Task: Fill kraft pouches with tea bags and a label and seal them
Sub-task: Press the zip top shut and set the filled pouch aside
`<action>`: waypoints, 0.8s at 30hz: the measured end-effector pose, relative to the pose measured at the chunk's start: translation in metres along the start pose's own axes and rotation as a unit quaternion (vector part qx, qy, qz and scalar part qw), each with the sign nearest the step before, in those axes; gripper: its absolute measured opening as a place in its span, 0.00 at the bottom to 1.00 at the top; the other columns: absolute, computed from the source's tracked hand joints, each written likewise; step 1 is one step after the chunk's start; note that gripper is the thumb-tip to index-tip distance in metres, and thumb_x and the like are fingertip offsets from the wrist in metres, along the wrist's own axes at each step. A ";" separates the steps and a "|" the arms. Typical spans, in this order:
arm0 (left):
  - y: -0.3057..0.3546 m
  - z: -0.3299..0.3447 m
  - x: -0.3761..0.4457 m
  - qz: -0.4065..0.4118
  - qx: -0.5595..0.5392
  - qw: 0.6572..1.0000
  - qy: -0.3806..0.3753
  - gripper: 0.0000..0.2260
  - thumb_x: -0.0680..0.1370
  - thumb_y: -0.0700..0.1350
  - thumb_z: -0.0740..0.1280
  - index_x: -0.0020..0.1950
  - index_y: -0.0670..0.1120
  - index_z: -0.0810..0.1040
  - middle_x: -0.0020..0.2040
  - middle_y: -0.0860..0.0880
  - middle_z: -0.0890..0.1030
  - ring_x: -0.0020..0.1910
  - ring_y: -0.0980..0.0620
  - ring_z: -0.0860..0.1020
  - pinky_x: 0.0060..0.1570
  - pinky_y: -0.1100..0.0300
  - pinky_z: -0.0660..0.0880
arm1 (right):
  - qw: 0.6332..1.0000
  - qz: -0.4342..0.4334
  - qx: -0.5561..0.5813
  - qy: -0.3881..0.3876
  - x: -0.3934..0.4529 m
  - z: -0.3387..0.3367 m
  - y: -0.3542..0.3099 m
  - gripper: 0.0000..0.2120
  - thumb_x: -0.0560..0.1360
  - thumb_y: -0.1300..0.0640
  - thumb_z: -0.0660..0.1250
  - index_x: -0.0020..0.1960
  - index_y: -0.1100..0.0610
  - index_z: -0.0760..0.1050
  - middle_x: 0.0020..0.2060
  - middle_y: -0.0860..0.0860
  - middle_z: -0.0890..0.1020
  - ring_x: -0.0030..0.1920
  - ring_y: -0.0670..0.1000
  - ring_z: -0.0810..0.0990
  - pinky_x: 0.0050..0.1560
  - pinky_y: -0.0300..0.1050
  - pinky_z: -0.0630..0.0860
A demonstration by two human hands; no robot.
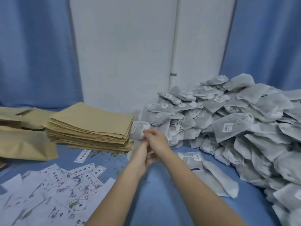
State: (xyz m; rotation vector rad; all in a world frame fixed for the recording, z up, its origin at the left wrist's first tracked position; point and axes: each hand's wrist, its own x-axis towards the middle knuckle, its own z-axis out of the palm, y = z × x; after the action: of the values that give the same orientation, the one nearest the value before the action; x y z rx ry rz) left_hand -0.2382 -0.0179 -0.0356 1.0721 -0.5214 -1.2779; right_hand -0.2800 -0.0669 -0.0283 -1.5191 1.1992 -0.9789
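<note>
Gathering stage: both hands, left hand and right hand, pinch a grey mesh tea bag beside the flat tan kraft pouch stack; next, open a pouch.

Single head view, facing forward and down, close over blue table

Blue curtains at 10 and 2 o'clock, white wall at 12, blue tablecloth underneath.
</note>
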 end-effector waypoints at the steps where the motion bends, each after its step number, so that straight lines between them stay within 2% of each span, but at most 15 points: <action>1: 0.001 0.000 0.001 0.003 -0.007 1.000 0.008 0.12 0.81 0.37 0.55 0.41 0.41 0.75 0.34 0.45 0.77 0.28 0.54 0.77 0.30 0.62 0.75 | 0.999 -0.018 -0.034 0.003 0.002 -0.004 0.004 0.10 0.74 0.60 0.62 0.51 0.51 0.79 0.49 0.50 0.82 0.49 0.49 0.79 0.52 0.42 0.75; 3: 0.005 -0.003 0.006 0.006 -0.025 0.998 0.054 0.11 0.79 0.34 0.57 0.41 0.39 0.76 0.30 0.44 0.79 0.23 0.54 0.78 0.22 0.64 0.75 | 0.992 -0.077 -0.100 0.003 0.008 -0.003 0.008 0.12 0.75 0.60 0.62 0.55 0.53 0.80 0.53 0.50 0.82 0.54 0.48 0.79 0.57 0.39 0.72; 5: 0.012 -0.015 0.019 0.016 -0.026 0.992 0.122 0.11 0.78 0.33 0.58 0.37 0.39 0.74 0.28 0.43 0.77 0.24 0.49 0.76 0.20 0.65 0.72 | 0.972 -0.154 -0.176 -0.013 0.019 0.013 0.008 0.13 0.76 0.60 0.61 0.58 0.56 0.79 0.56 0.51 0.81 0.58 0.49 0.77 0.58 0.34 0.66; 6: 0.017 -0.023 0.026 0.022 -0.014 0.987 0.156 0.11 0.78 0.33 0.59 0.36 0.39 0.72 0.29 0.43 0.75 0.26 0.48 0.75 0.22 0.63 0.71 | 0.958 -0.191 -0.211 -0.030 0.026 0.024 0.006 0.13 0.77 0.60 0.61 0.60 0.57 0.78 0.58 0.52 0.80 0.60 0.50 0.76 0.58 0.33 0.65; 8: 0.024 -0.045 0.040 0.041 0.002 0.979 0.197 0.13 0.79 0.33 0.58 0.34 0.40 0.70 0.32 0.43 0.72 0.30 0.47 0.71 0.30 0.57 0.70 | 0.922 -0.257 -0.280 -0.073 0.041 0.051 0.000 0.16 0.78 0.59 0.61 0.64 0.60 0.74 0.62 0.55 0.76 0.64 0.53 0.72 0.64 0.40 0.64; 11: 0.035 -0.082 0.053 0.041 -0.032 0.979 0.197 0.12 0.78 0.30 0.56 0.35 0.38 0.71 0.31 0.41 0.75 0.29 0.47 0.75 0.30 0.57 0.77 | 0.832 -0.322 -0.441 -0.100 0.068 0.085 -0.002 0.23 0.77 0.54 0.61 0.70 0.60 0.65 0.65 0.56 0.71 0.66 0.57 0.66 0.66 0.51 0.65; 13: 0.039 -0.103 0.060 0.034 -0.077 0.976 0.203 0.10 0.78 0.32 0.56 0.40 0.37 0.73 0.37 0.40 0.78 0.36 0.46 0.78 0.39 0.57 0.80 | 0.794 -0.313 -0.512 -0.102 0.083 0.100 0.000 0.31 0.77 0.47 0.61 0.74 0.59 0.55 0.68 0.56 0.67 0.69 0.56 0.62 0.69 0.53 0.60; 15: 0.042 -0.118 0.067 0.025 -0.088 0.976 0.196 0.10 0.79 0.34 0.56 0.41 0.37 0.73 0.43 0.40 0.78 0.41 0.45 0.78 0.52 0.53 0.77 | 0.788 -0.277 -0.540 -0.102 0.090 0.111 0.003 0.37 0.76 0.40 0.59 0.75 0.59 0.49 0.69 0.56 0.67 0.71 0.56 0.60 0.71 0.54 0.55; 17: 0.045 -0.124 0.071 0.022 -0.086 0.980 0.179 0.09 0.78 0.35 0.57 0.40 0.37 0.74 0.44 0.40 0.78 0.47 0.43 0.78 0.55 0.53 0.74 | 0.775 -0.287 -0.559 -0.068 0.090 0.117 0.006 0.36 0.75 0.38 0.59 0.73 0.60 0.54 0.62 0.57 0.74 0.65 0.56 0.69 0.66 0.52 0.59; 19: 0.047 -0.126 0.072 0.015 -0.096 0.981 0.167 0.07 0.79 0.39 0.60 0.47 0.36 0.75 0.46 0.40 0.78 0.54 0.42 0.77 0.55 0.52 0.74 | 0.746 -0.356 -0.562 -0.014 0.084 0.115 0.009 0.27 0.75 0.43 0.61 0.68 0.58 0.64 0.51 0.56 0.81 0.54 0.57 0.76 0.57 0.48 0.66; 20: 0.048 -0.125 0.072 0.016 -0.097 0.982 0.161 0.09 0.79 0.42 0.61 0.53 0.36 0.74 0.47 0.39 0.79 0.55 0.42 0.77 0.55 0.51 0.74 | 0.721 -0.395 -0.570 0.012 0.077 0.111 0.011 0.21 0.74 0.46 0.64 0.63 0.56 0.70 0.44 0.54 0.82 0.49 0.55 0.78 0.52 0.46 0.68; 21: 0.049 -0.124 0.073 0.017 -0.094 0.984 0.153 0.14 0.79 0.44 0.63 0.58 0.36 0.73 0.49 0.38 0.79 0.54 0.43 0.78 0.53 0.51 0.75 | 0.691 -0.431 -0.577 0.051 0.069 0.105 0.012 0.15 0.70 0.47 0.69 0.53 0.53 0.77 0.37 0.51 0.83 0.41 0.52 0.80 0.44 0.43 0.71; 23: 0.050 -0.122 0.070 0.016 -0.085 0.986 0.144 0.18 0.78 0.48 0.65 0.63 0.39 0.73 0.51 0.38 0.80 0.48 0.46 0.81 0.48 0.52 0.79 | 0.666 -0.493 -0.545 0.122 0.052 0.096 0.019 0.10 0.56 0.50 0.77 0.34 0.50 0.79 0.23 0.46 0.77 0.27 0.47 0.77 0.29 0.38 0.70; 24: 0.051 -0.120 0.066 0.019 -0.084 0.986 0.142 0.18 0.77 0.49 0.66 0.62 0.40 0.74 0.50 0.39 0.80 0.43 0.47 0.82 0.43 0.52 0.81 | 0.665 -0.521 -0.516 0.140 0.045 0.092 0.023 0.09 0.54 0.54 0.77 0.31 0.50 0.78 0.21 0.46 0.75 0.25 0.47 0.75 0.25 0.37 0.68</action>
State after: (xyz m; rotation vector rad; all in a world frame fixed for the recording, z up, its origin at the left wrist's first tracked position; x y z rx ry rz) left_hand -0.0968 -0.0419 -0.0618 1.0737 -0.2132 -1.0931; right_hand -0.1883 -0.0956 -0.0719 -3.3057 1.0615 -1.3334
